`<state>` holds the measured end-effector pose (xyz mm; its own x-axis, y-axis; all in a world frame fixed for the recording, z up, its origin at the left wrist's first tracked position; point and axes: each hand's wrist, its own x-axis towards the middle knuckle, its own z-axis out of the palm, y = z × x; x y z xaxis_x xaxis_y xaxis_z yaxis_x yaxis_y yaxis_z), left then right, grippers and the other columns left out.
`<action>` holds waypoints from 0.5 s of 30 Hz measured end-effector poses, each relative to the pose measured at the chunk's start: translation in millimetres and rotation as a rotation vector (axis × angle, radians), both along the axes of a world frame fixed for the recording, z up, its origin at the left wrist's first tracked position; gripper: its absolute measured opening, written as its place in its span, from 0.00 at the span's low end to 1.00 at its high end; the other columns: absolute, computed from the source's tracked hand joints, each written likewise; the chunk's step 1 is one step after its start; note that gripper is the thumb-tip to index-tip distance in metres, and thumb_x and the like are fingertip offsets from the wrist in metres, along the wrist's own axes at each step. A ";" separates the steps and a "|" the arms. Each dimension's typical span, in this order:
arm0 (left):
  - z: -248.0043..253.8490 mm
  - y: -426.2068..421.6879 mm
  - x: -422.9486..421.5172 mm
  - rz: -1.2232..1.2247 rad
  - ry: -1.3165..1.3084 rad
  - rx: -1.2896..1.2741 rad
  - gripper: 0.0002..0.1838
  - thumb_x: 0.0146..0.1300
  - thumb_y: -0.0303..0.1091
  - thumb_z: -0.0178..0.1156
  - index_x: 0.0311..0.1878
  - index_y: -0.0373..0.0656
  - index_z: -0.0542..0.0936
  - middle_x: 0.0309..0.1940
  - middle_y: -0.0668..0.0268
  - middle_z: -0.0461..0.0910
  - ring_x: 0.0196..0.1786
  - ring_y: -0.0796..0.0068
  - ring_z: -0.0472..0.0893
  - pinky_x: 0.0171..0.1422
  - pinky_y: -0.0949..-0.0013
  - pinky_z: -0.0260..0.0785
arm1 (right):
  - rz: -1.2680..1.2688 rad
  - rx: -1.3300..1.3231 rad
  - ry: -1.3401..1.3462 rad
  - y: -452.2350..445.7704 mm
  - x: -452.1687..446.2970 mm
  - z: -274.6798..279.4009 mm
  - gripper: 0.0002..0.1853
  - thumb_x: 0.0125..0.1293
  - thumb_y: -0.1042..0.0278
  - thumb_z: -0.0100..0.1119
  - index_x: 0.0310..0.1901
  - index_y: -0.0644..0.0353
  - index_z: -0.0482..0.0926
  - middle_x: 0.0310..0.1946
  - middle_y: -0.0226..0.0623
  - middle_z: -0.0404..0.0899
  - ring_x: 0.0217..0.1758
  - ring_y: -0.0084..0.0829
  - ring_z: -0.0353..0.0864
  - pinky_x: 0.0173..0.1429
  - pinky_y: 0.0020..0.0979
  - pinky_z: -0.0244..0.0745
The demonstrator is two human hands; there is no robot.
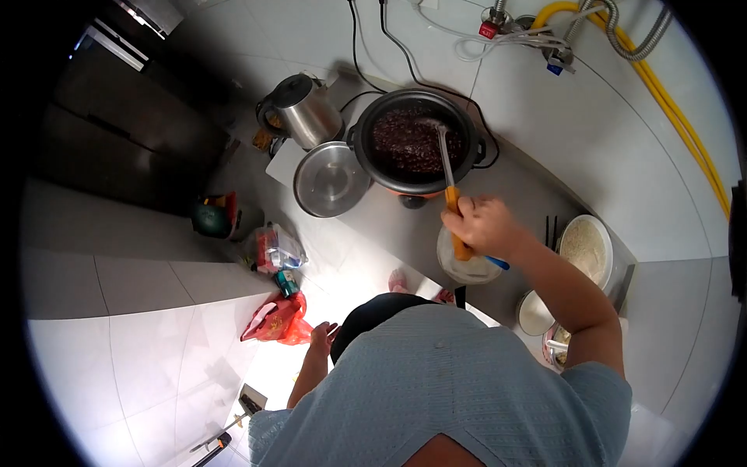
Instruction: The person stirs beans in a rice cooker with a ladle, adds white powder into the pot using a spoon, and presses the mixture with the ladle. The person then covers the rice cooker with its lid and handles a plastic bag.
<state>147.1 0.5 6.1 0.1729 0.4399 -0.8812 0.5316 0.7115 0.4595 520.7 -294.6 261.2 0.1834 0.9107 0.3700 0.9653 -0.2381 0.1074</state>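
My right hand (489,226) is closed around the orange handle of a long-handled metal cooking spoon (447,159). The spoon's far end dips into dark red beans in liquid (405,146), so its head is mostly hidden. They fill much of a black electric pot (369,159) on the counter. Below the right hand sits a pale bowl (459,272), with something blue sticking out beside it. My left hand (322,336) hangs low at my side, its fingers loosely apart and holding nothing.
Left of the pot are a metal lid (331,183) and a steel kettle (307,115). A bowl of pale grain or flour (587,249) and a smaller bowl (535,313) stand at right. A red plastic bag (284,319) lies on the floor. Cords run behind the pot.
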 end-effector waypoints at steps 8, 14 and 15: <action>-13.9 5.8 -4.3 -0.003 -0.011 0.043 0.18 0.62 0.27 0.47 0.52 0.26 0.62 0.42 0.48 0.72 0.46 0.53 0.76 0.52 0.56 0.75 | 0.051 0.222 0.011 -4.4 -22.6 18.6 0.15 0.43 0.65 0.63 0.36 0.56 0.76 0.23 0.33 0.66 0.20 0.26 0.74 0.23 0.27 0.71; -33.1 20.9 -5.3 -0.052 -0.028 -0.024 0.19 0.63 0.29 0.48 0.54 0.28 0.61 0.44 0.48 0.71 0.48 0.53 0.75 0.53 0.56 0.74 | -0.062 0.135 0.006 6.1 -1.9 19.4 0.13 0.47 0.66 0.60 0.37 0.56 0.76 0.24 0.36 0.69 0.18 0.28 0.74 0.23 0.27 0.71; -34.3 22.0 -6.2 -0.011 -0.064 -0.069 0.19 0.63 0.29 0.48 0.54 0.29 0.61 0.45 0.47 0.71 0.48 0.52 0.75 0.52 0.56 0.74 | -0.064 0.137 0.006 8.9 2.8 11.5 0.13 0.47 0.66 0.60 0.37 0.56 0.76 0.24 0.36 0.69 0.18 0.28 0.74 0.23 0.27 0.71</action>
